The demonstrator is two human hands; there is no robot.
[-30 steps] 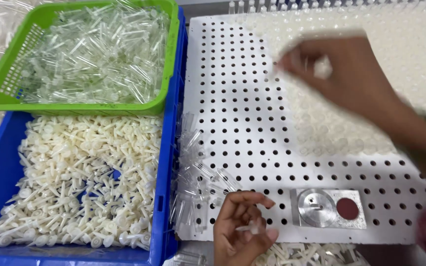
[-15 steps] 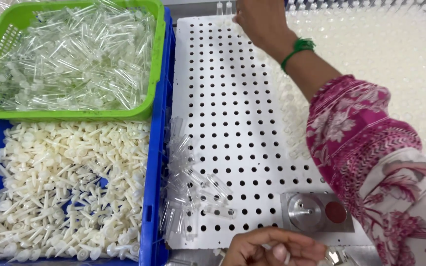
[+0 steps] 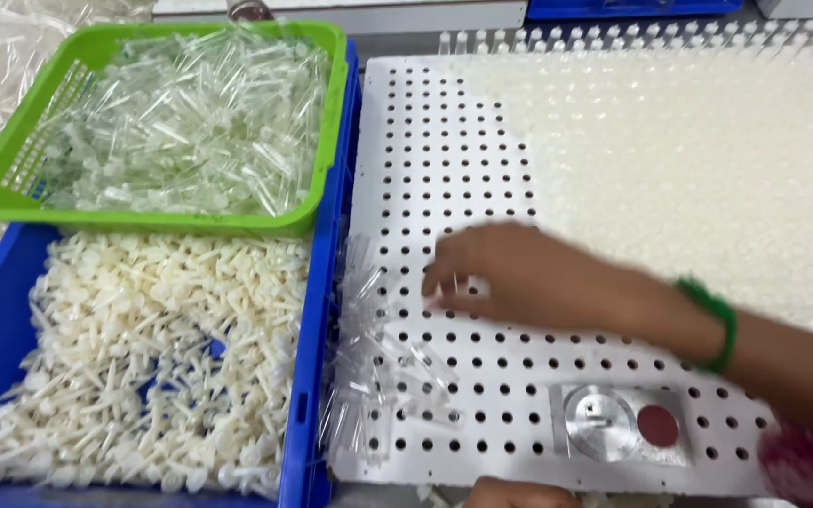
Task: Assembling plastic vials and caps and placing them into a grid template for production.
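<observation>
The right hand reaches left across the white perforated board, its blurred fingertips pinched over something small and pale; what it grips cannot be told. Clear tubes lie at the board's left edge. The left hand barely shows below, grip unclear.

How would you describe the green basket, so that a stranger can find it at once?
Start at the big white board full of holes and look to its left, where a blue bin holds cream plastic pieces. The green basket sits across the far end of that bin. It alone is green, with slotted walls, holding clear tubes.
</observation>
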